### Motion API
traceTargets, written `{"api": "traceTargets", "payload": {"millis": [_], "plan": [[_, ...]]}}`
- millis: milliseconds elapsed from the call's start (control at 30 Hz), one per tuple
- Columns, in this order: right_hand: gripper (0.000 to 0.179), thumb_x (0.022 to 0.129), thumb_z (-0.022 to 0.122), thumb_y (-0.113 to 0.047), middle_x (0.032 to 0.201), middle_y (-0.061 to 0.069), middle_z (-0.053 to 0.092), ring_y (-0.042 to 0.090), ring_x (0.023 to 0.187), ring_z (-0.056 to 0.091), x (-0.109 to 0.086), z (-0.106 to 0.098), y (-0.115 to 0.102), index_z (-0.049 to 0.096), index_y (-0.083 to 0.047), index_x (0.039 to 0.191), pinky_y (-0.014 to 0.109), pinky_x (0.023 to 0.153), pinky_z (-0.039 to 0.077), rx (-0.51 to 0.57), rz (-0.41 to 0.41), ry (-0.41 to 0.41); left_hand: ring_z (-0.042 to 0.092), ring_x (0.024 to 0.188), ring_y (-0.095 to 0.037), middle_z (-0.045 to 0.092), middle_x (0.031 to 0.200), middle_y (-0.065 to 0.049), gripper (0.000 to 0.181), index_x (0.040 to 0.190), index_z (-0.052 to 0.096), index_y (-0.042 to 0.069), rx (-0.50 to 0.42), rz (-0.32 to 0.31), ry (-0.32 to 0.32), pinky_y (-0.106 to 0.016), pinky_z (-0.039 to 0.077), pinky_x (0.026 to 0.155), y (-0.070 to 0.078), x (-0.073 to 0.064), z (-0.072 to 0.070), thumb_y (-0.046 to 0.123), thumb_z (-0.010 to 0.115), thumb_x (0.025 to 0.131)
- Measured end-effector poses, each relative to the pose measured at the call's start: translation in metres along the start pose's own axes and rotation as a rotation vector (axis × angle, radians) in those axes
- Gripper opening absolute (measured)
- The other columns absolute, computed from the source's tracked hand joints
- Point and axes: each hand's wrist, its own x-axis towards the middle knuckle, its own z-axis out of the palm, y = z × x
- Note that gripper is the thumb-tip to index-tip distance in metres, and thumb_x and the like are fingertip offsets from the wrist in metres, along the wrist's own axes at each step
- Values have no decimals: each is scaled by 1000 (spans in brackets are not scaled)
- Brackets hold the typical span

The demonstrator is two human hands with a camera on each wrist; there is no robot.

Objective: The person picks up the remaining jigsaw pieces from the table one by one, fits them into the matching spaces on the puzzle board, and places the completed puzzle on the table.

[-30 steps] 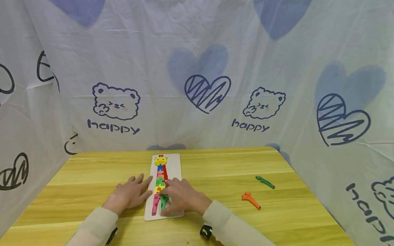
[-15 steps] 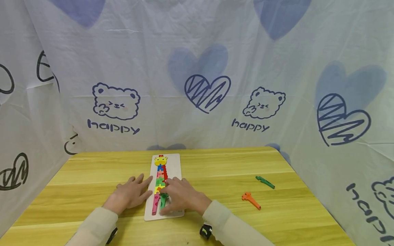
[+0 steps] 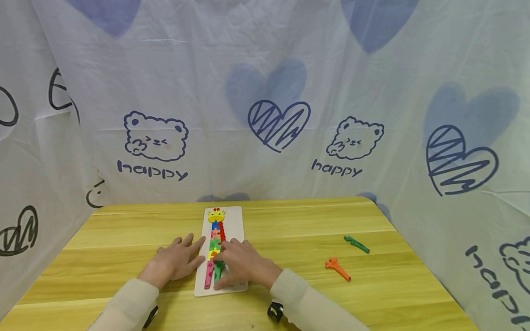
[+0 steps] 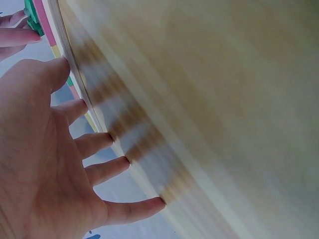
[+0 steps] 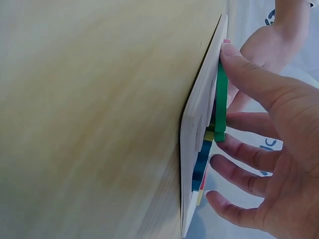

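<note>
A white giraffe puzzle board (image 3: 235, 223) lies lengthwise on the table. Its yellow head (image 3: 216, 216), coloured neck pieces and a pink leg piece (image 3: 209, 276) sit in place. My left hand (image 3: 171, 264) rests with spread fingers against the board's left edge; in the left wrist view the fingertips (image 4: 156, 203) touch that edge. Over the board's lower right, my right hand (image 3: 244, 266) pinches a green leg puzzle piece (image 5: 221, 102) between thumb and fingers. The piece lies beside the pink leg, slightly raised off the board in the right wrist view. My right hand partly hides the body area.
To the right on the wooden table (image 3: 290, 230) lie an orange leg piece (image 3: 338, 269) and another green leg piece (image 3: 357, 244). A white printed cloth (image 3: 265, 184) hangs behind the table and at both sides.
The green leg piece under my right hand has shifted slightly left, closer to the pink leg, and my right hand moved a little with it. My left hand stays put.
</note>
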Motion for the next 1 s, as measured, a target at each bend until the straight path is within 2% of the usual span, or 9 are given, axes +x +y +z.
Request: {"api": "traceTargets", "payload": {"millis": [1000], "plan": [[69,76,75,-73,128,-8,66,10,97,50,2,4,2,72,-30,131,26,80,45,-17,-9,25,36,145,-59,33,164,-27,67,160,38,16,-2,2,0,-89,35,96,-1,0,2,53,48,105]]}}
